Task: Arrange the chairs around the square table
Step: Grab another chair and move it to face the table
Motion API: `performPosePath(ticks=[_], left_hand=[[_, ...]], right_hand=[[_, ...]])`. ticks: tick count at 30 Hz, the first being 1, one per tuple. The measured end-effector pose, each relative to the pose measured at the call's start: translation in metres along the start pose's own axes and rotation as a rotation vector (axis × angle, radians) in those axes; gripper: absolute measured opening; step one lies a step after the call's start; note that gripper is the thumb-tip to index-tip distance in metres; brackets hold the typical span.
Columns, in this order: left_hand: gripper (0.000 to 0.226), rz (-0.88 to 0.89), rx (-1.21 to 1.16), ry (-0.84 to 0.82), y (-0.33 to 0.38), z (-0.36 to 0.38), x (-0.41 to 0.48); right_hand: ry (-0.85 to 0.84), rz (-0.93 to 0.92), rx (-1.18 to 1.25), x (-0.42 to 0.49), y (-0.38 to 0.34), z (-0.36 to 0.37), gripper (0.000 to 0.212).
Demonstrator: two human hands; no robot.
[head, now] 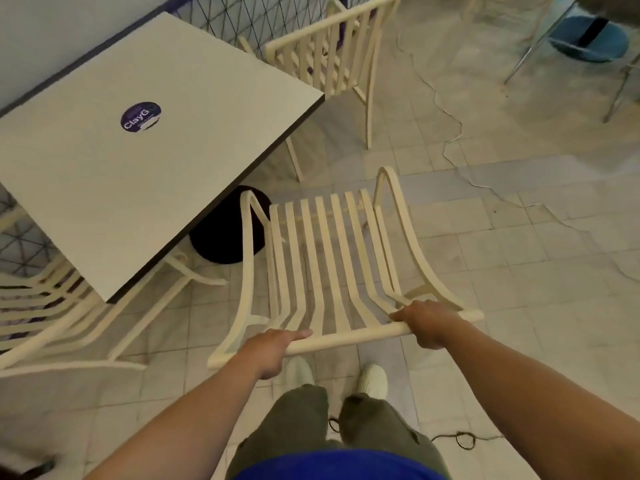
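**Desk:** What can't you make out from where you sit?

**Operator:** Plenty. The square table [114, 168] hides its own pedestal — I only see a dark round base [228, 226] poking out under the near edge. The left chair [45, 306] is cut off by the frame's left edge and partly tucked beneath the tabletop. The far chair [329, 53] loses its top at the upper edge. The lettering on the purple round sticker [141, 117] on the tabletop is partly blurred; I read "Clay" and little more.

**Desk:** Count for me.

**Operator:** Three cream slatted chairs, one table, two hands. The near chair [332, 258] stands right of the table's near corner, its seat facing away from me and its top rail nearest. My left hand [273, 351] is closed over the left part of that rail, index finger stretched along it; my right hand [429, 323] is wrapped around the rail's right part — both clamped on the same chair.

**Desk:** And the room?

**Operator:** Pale square floor tiles, scuffed and stained. A thin white cable [453, 133] snakes across them on the right, and a dark cord [460, 439] lies near my feet. A dark mesh fence [242, 19] runs behind the table against a pale wall. Far right, metal chair legs [530, 50] and a blue round base [588, 39].
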State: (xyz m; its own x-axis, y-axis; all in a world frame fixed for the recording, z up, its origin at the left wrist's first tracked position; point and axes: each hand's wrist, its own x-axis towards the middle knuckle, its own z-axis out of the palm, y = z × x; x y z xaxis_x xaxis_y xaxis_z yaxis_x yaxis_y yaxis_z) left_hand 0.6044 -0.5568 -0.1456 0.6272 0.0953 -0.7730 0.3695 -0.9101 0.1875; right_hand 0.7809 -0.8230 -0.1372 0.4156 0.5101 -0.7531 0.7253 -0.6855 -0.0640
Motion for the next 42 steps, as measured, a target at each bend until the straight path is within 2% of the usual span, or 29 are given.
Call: performPosePath(ticks=[6, 9, 18, 24, 30, 36, 42], left_hand=[[0.092, -0.019, -0.056, -0.031, 0.013, -0.006, 0.011], [0.091, -0.001, -0.084, -0.073, 0.014, -0.013, 0.013], [0.097, 0.041, -0.164, -0.167, 0.002, -0.014, 0.021], [0.095, 0.033, -0.176, -0.130, 0.016, -0.018, 0.022], [0.102, -0.061, -0.221, -0.138, 0.058, -0.028, 0.033], [0.097, -0.145, -0.333, -0.107, 0.108, -0.023, 0.038], [0.097, -0.235, -0.416, -0.033, 0.153, -0.013, 0.037]], right_hand=[[-0.013, 0.017, -0.047, 0.015, 0.019, -0.016, 0.072], [0.005, 0.051, -0.061, 0.015, 0.021, -0.019, 0.067], [0.005, 0.116, 0.075, 0.021, 0.026, -0.012, 0.070], [0.023, 0.063, -0.005, 0.026, 0.041, -0.021, 0.067], [0.008, -0.011, -0.105, 0.044, 0.085, -0.047, 0.066], [0.002, -0.209, -0.258, 0.057, 0.132, -0.072, 0.065], [-0.018, -0.319, -0.318, 0.072, 0.164, -0.088, 0.062]])
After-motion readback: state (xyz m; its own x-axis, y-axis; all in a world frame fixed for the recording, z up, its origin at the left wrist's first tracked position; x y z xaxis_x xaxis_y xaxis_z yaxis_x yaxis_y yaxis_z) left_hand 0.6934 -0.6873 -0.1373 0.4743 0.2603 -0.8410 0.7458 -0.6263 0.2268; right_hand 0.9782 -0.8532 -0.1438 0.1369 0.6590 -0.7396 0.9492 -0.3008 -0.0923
